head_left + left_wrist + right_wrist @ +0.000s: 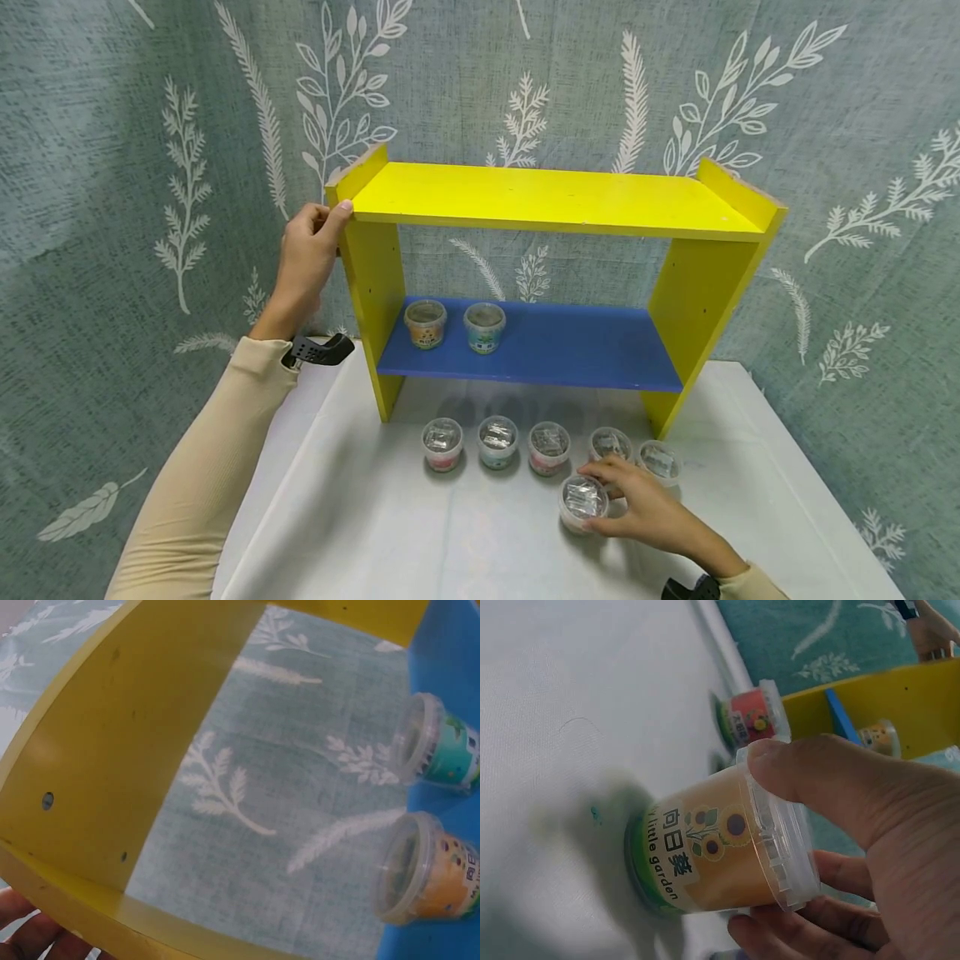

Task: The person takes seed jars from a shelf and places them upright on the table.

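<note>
My left hand (309, 254) grips the upper left corner of a yellow shelf unit (540, 196), thumb on its front edge. In the left wrist view, curled fingers (41, 937) show beside the yellow side panel. My right hand (645, 506) pinches a lidded plastic cup (582, 502) between thumb and fingers. The right wrist view shows this cup's orange side (709, 840), with sunflowers and "little garden" printed on it. Whether its base touches the table, I cannot tell. On the blue shelf board (577, 342) stand an orange-labelled cup (425, 324) and a teal-labelled cup (484, 327).
Several lidded cups stand in a row before the unit: a red one (442, 445), a green one (497, 442), another red one (549, 447), and two (609, 444) near my right fingers. A white cloth (375, 517) covers the table. Leaf-patterned fabric (480, 92) hangs behind.
</note>
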Motion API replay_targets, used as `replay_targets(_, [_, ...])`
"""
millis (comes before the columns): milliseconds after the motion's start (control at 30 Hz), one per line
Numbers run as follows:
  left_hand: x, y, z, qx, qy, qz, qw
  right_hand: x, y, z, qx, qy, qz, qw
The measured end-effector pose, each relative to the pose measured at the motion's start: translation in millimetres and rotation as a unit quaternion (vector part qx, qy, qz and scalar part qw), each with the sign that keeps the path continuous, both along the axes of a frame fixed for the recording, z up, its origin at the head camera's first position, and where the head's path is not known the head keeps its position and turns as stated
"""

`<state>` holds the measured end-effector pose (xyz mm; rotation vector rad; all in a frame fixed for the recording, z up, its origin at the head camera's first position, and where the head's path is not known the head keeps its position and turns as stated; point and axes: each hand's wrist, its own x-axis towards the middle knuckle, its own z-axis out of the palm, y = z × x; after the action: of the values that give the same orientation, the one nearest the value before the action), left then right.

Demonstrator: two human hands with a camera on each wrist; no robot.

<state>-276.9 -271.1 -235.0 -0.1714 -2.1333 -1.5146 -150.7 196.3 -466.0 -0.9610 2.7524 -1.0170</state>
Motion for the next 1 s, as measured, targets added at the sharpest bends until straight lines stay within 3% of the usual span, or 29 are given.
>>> replay_targets(233, [-0.1, -1, -0.6, 0.002, 0.002, -0.003, 1.0000, 0.0, 1, 7.2, 0.027, 0.042, -0.002, 0.999])
replay_targets(367, [-0.4, -1, -1.1, 0.004, 0.002, -0.001, 1.0000, -2.0, 2, 14.4, 0.033, 0.034, 0.002, 0.999])
replay_targets(600, [-1.6, 0, -1.4, 0.002, 0.001, -0.003, 1.0000, -13.3, 3, 21.5, -0.018, 0.008, -0.026, 0.999])
replay_targets(1000, [-3.1, -2, -2.2, 0.002, 0.006, -0.006, 1.0000, -35.6, -4, 32.9, -0.087, 0.069, -0.023, 0.994])
